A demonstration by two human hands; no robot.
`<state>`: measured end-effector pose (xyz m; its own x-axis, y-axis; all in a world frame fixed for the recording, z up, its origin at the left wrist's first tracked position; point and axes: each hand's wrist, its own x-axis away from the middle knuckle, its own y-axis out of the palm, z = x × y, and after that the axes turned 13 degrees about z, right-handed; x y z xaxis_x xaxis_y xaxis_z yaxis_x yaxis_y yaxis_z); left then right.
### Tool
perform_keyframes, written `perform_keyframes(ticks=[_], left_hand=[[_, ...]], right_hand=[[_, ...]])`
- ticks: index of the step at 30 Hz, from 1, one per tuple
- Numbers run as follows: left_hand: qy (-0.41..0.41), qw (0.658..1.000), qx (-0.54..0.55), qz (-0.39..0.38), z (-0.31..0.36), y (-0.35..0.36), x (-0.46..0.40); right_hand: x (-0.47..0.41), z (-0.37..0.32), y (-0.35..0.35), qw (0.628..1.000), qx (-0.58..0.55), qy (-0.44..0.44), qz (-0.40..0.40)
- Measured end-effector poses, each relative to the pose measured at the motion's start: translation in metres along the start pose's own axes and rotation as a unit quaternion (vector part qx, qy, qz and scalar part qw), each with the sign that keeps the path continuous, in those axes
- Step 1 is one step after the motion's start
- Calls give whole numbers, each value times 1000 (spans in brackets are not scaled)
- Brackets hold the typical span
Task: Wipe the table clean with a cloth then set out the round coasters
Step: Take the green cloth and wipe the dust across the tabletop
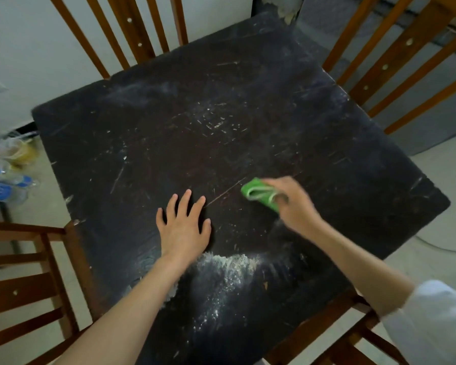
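The cloth (261, 194) — a folded green one with a pale edge — lies on the dark table (221, 106) at about 4 o'clock from the tabletop's centre, pressed down under the right hand (291, 204). That hand's fingers curl over the cloth's near end and grip it; the hand is blurred, so the exact lie of each finger cannot be told. The left hand (183, 227) rests flat on the table at about 6 o'clock from the centre, palm down, fingers straight and spread apart, holding nothing. It sits near the cloth but does not touch it.

The tabletop is black, scratched and smeared. A patch of white powder (227, 275) lies at 6 o'clock near the table's front edge, between the two forearms and just below the left wrist. Fainter white flecks (216, 119) are scattered around the middle and toward 12 o'clock.

Wooden chairs stand round the table: one at 11 o'clock (121, 30), one at 2 o'clock (395, 61), one at 8 o'clock (24, 272), and another at 5 o'clock (348, 330). On the floor at 9 o'clock lie plastic bottles with blue labels (3, 185) — their print is too small to read — beside a crumpled clear bag (16, 148). The right arm wears a white sleeve (437, 320).
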<state>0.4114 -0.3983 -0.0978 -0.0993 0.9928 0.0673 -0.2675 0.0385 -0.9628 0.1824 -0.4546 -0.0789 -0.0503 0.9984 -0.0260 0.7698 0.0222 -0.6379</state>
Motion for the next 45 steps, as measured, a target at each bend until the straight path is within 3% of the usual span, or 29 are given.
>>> perform_keyframes(ticks=[3,6,8,10,12,13,15,17,19,21,22,24,27,28,29,32,35,36,38,40,42,43,45], left_hand=[[-15,1000,-2,12,3,2,-1],[-25,999,0,27,4,6,-3],[-29,999,1,33,5,7,-3],[-31,999,2,42,6,9,-3],[-33,999,1,43,7,9,-3],[-32,999,0,41,7,9,-3],[-32,999,-8,30,7,9,-2],[-31,999,-13,22,8,8,-1],[-31,999,-16,20,7,8,-3],[-32,999,-19,19,7,9,-4],[-32,999,-19,20,7,10,-3],[-30,999,-17,23,6,11,-2],[-30,999,-18,24,6,11,-1],[-29,999,-19,23,6,11,-2],[-28,999,-19,22,7,10,-2],[-26,999,-19,21,6,10,-2],[-24,999,-20,15,4,10,-1],[-23,999,-19,14,5,10,-1],[-21,1000,-19,9,6,8,0],[-26,999,-17,6,6,7,-1],[-26,999,-18,0,7,6,-1],[-26,999,-19,-2,8,5,-1],[-29,999,-18,-5,8,4,-2]], right_hand=[[-71,43,-23,977,98,95,164],[-93,56,-15,949,205,149,185],[-77,41,7,964,225,83,115],[-39,11,22,992,121,10,-40],[-1,-11,18,978,25,-14,-206],[6,-19,13,976,0,-23,-218],[-3,-17,-7,989,-78,-4,-129],[-27,5,-33,992,-115,44,14],[-45,38,-63,981,54,125,140],[-36,59,-72,940,203,209,178],[-21,60,-63,934,240,202,171],[18,41,-31,964,217,110,106],[70,6,-1,991,71,25,-111],[72,4,-1,992,35,21,-115],[65,7,-8,997,23,28,-67],[23,44,-43,984,97,54,143],[3,74,-78,932,148,228,241],[10,70,-75,921,170,256,241],[44,49,-48,945,184,191,189],[87,20,-18,991,106,81,18],[115,1,-9,989,34,46,-136],[115,2,-13,991,15,57,-122],[98,16,-31,993,25,118,22]])
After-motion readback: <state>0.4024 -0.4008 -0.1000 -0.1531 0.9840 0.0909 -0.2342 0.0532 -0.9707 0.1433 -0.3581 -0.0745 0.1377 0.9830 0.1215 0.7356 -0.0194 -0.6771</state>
